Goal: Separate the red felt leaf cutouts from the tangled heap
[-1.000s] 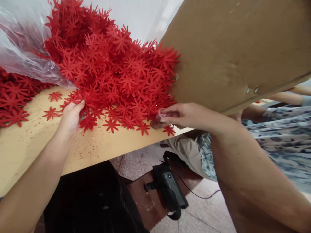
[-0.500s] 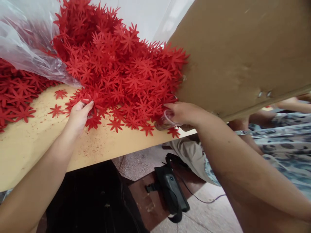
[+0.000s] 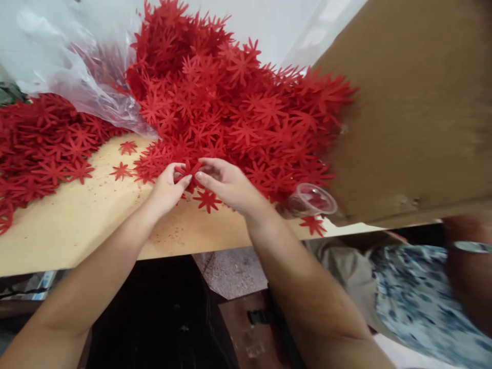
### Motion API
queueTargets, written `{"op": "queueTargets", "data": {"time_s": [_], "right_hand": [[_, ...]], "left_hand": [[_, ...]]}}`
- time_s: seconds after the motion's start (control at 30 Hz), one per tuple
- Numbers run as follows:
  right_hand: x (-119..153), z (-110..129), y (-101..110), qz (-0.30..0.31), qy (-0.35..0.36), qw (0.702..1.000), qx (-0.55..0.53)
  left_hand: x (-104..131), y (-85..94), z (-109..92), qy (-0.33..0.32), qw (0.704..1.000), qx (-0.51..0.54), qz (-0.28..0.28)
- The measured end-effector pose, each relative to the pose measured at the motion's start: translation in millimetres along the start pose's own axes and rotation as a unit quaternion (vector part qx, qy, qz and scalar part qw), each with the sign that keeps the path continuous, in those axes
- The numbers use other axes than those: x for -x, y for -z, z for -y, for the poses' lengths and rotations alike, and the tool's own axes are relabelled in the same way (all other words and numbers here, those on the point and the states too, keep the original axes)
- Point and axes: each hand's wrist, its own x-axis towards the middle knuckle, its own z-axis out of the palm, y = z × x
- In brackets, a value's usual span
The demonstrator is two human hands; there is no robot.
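Observation:
A large heap of red star-shaped pieces lies on the light wooden table. At its front edge, my left hand pinches one red piece from the left. My right hand has its thumb and fingers closed on the same piece from the right. A clear plastic cup lies tilted at the heap's right front, with red showing through it. One loose red star lies just below my right hand.
A second red heap is at the left, beside a clear plastic bag. A big brown board stands at the right. Beyond the table's front edge, a person's patterned clothing shows at the lower right.
My right hand has left the plastic cup and moved left to meet my left hand at the red piece. The view has shifted, so the heaps appear farther right.

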Motion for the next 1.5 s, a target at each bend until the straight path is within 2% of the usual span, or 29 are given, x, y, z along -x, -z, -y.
{"op": "queueTargets", "data": {"time_s": [0.07, 0.13, 0.23, 0.37, 0.5, 0.6, 0.73, 0.8, 0.93, 1.03, 1.17, 1.27, 1.37, 1.5], "right_hand": [[-12, -7, -24, 0.013, -0.007, 0.995, -0.1], [-20, -12, -36, -0.003, -0.011, 0.987, -0.16], [-25, -14, -38, -0.052, -0.014, 0.979, -0.198], [-27, -16, -36, -0.083, -0.008, 0.977, -0.198], [-33, -16, -43, -0.116, 0.018, 0.979, -0.168], [-39, -13, -51, -0.143, 0.049, 0.982, -0.116], [-53, -5, -58, -0.094, 0.046, 0.989, -0.1], [-62, -2, -62, -0.068, 0.062, 0.988, -0.125], [-76, -5, -67, -0.015, 0.064, 0.976, -0.207], [-76, -11, -65, -0.01, 0.07, 0.979, -0.191], [-70, -17, -54, -0.032, 0.089, 0.988, -0.119], [-68, -19, -50, -0.086, 0.094, 0.985, -0.118], [-69, -22, -53, -0.137, 0.103, 0.979, -0.115], [-65, -25, -61, -0.17, 0.128, 0.974, -0.073]], "left_hand": [[0, 5.1, 3, -0.013, 1.0, -0.004, -0.008], [-1, 11.1, 5, -0.014, 0.999, -0.028, -0.019], [-2, 17.5, 5, -0.029, 0.994, -0.099, -0.022], [-2, 18.3, 4, -0.082, 0.98, -0.181, -0.01], [-6, 18.4, 6, -0.127, 0.969, -0.209, -0.034], [-10, 19.5, 5, -0.118, 0.983, -0.129, -0.058], [-13, 21.6, -5, -0.069, 0.995, 0.05, -0.052], [-14, 24.4, -10, -0.065, 0.99, 0.099, -0.077], [-19, 36.0, -15, -0.064, 0.98, 0.137, -0.13], [-26, 44.2, -13, -0.055, 0.982, 0.125, -0.132], [-32, 40.4, -15, 0.005, 0.986, 0.12, -0.119], [-34, 28.7, -21, 0.053, 0.987, 0.12, -0.095], [-32, 20.0, -24, 0.071, 0.985, 0.141, -0.069], [-28, 21.1, -19, 0.08, 0.981, 0.169, -0.059]]}}
